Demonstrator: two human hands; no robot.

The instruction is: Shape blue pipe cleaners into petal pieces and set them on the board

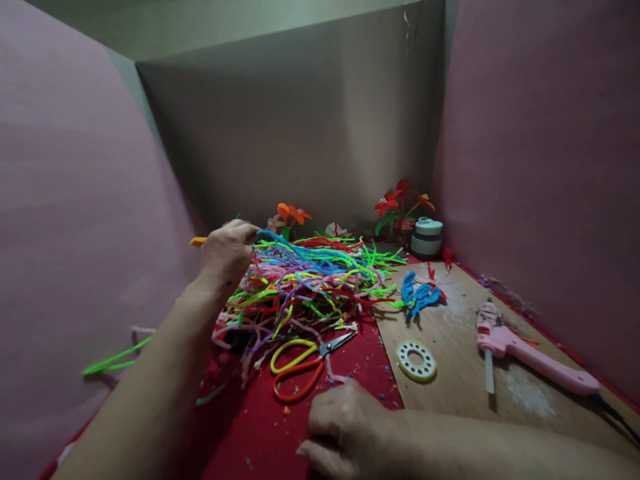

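My left hand reaches to the far left of a heap of coloured pipe cleaners. Its fingertips are pinched on the end of a blue pipe cleaner on top of the heap. Low in the view, my right hand rests over the red cloth with its fingers curled closed. What those fingers hold, if anything, is hidden. Between the two hands lie scissors with one yellow and one red handle loop, their blades partly open and pointing right.
A wooden board on the right carries a blue pipe cleaner flower, a tape roll and a corded pink glue gun. Behind stand red flowers, orange flowers and a mint lidded jar. Pink walls flank both sides.
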